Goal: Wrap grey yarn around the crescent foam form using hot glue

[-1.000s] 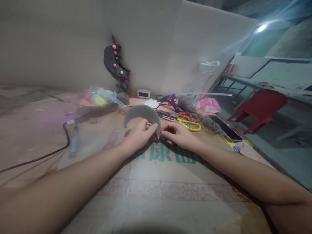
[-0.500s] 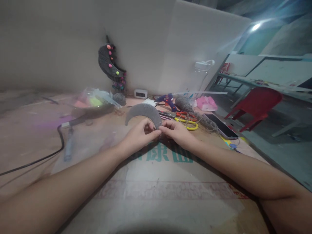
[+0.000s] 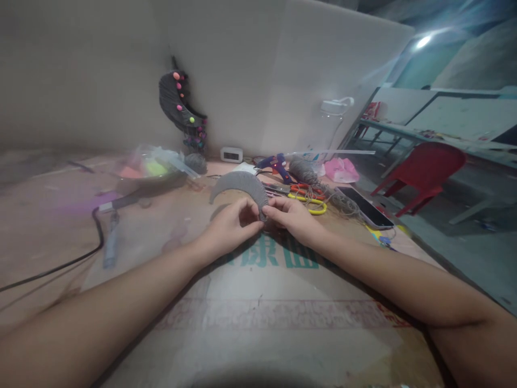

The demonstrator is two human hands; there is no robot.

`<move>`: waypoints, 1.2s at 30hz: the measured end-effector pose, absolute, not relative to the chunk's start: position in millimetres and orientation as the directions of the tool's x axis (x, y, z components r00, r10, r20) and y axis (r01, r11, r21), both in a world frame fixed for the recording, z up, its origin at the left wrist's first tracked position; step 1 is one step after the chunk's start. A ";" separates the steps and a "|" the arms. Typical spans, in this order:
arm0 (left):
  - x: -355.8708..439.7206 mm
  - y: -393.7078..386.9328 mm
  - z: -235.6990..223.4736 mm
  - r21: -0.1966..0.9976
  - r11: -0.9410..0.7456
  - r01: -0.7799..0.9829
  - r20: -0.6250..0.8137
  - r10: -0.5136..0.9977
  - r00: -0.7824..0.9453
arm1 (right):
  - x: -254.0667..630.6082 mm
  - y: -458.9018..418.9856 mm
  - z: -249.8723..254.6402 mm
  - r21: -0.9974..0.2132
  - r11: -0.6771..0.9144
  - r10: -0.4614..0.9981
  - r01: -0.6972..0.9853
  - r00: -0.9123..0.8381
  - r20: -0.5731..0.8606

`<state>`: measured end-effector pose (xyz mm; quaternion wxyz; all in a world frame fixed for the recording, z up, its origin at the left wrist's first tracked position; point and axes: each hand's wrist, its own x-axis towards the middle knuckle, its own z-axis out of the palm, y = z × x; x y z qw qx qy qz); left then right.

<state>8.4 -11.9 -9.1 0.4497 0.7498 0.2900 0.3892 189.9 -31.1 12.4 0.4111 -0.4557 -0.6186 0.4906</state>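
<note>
A grey yarn-wrapped crescent (image 3: 237,185) is held upright over a cardboard sheet (image 3: 278,318) on the table. My left hand (image 3: 229,226) is closed, pinching the crescent's near right tip from the left. My right hand (image 3: 291,216) is closed too, with its fingertips pressed against the same tip from the right. What the right fingers pinch beyond the tip is too small to make out. Both forearms rest across the cardboard.
Behind the hands lie yellow-handled scissors (image 3: 309,204), orange-handled pliers (image 3: 304,189), a blue glue gun (image 3: 276,164), grey yarn (image 3: 302,171), a phone (image 3: 365,207) and a pink bag (image 3: 341,170). A finished beaded crescent (image 3: 178,105) leans on the wall. A black cable (image 3: 76,253) runs left. A red chair (image 3: 426,171) stands right.
Both hands have stayed on the crescent's right tip and shifted slightly up and back. The small pink bit seen between the fingers a second ago no longer shows.
</note>
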 end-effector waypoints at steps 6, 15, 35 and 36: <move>7.7 -12.1 -9.1 0.888 -0.446 0.112 0.333 0.792 0.512 | 190.1 -29.8 13.2 -0.974 0.111 0.972 0.195 -0.223 0.066; 6.9 -8.5 -15.1 0.855 -0.489 0.176 0.347 0.790 0.506 | 190.2 -29.4 11.7 -0.974 0.108 0.975 0.201 -0.211 0.065; 0.4 -4.2 -3.3 0.926 -0.307 0.220 0.220 0.912 0.346 | 192.4 -27.3 8.2 -0.996 0.062 0.971 0.072 -0.235 0.043; 0.6 -4.7 -2.5 0.913 -0.332 0.238 0.235 0.904 0.357 | 192.2 -27.8 8.8 -0.994 0.071 0.971 0.086 -0.235 0.049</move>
